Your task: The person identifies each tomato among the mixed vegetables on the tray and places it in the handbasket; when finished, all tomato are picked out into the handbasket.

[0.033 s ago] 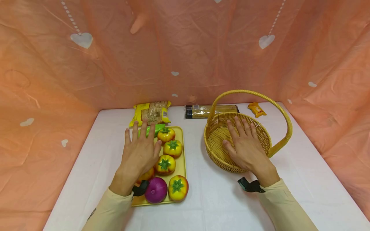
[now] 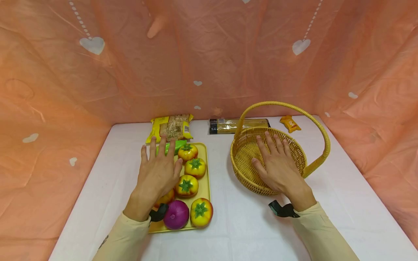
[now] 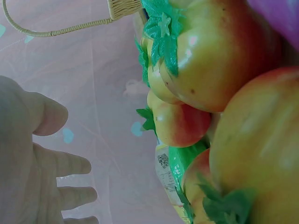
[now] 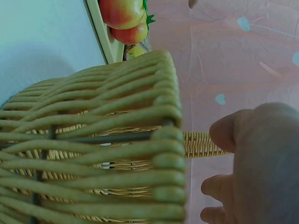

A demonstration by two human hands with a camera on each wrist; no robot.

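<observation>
My left hand [image 2: 156, 175], fingers spread and holding nothing, hovers above the left part of a yellow tray [image 2: 203, 192]. Several yellow-red fruits with green leafy tops, perhaps tomatoes or persimmons, lie there, one of them [image 2: 195, 168] right of my thumb. A purple onion [image 2: 176, 215] sits near the wrist, and a green vegetable [image 2: 179, 145] is partly hidden behind the fingers. My right hand [image 2: 279, 168] is spread over a round wicker basket [image 2: 242, 179] with a tall handle. In the right wrist view, that hand [image 4: 266, 163] is apart from the basket's rim.
Behind the tray lies a yellow food packet [image 2: 173, 127]. Farther right, a long pack of noodles [image 2: 228, 126] rests behind the basket, with a small orange packet [image 2: 290, 124] beyond it. A pink curtain [image 2: 209, 54] hangs along the back of the white table [image 2: 222, 232].
</observation>
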